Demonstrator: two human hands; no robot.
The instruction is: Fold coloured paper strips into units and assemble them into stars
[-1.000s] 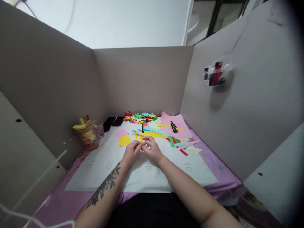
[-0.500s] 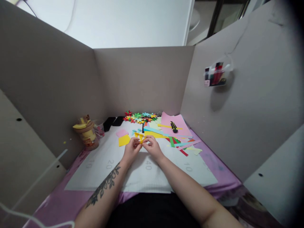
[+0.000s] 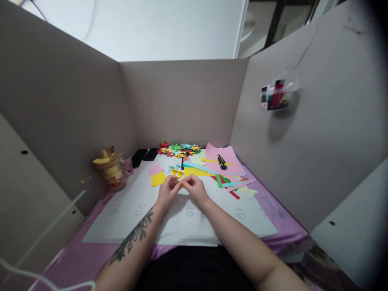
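Observation:
My left hand (image 3: 168, 190) and my right hand (image 3: 194, 188) meet above the white sheet (image 3: 127, 220), fingertips pinched together. Between them is a small yellow piece of folded paper (image 3: 182, 184), mostly covered by the fingers. Just beyond the hands lie small folded yellow paper pieces (image 3: 177, 173), with light blue folded pieces (image 3: 173, 167) behind those. Left of these rest a yellow paper square (image 3: 158, 179) and a pink paper piece (image 3: 155, 169).
Coloured paper strips (image 3: 226, 182) and a utility knife (image 3: 222, 162) on pink paper (image 3: 235, 157) lie right. Folded paper stars (image 3: 178, 149) fill the back. A brown-yellow cup (image 3: 112, 173) and black phones (image 3: 150, 154) stand left. Grey panels (image 3: 184, 101) surround the table.
The yellow paper piece between my fingertips shows less now, and my fingers have closed in around it. The arms have hardly moved.

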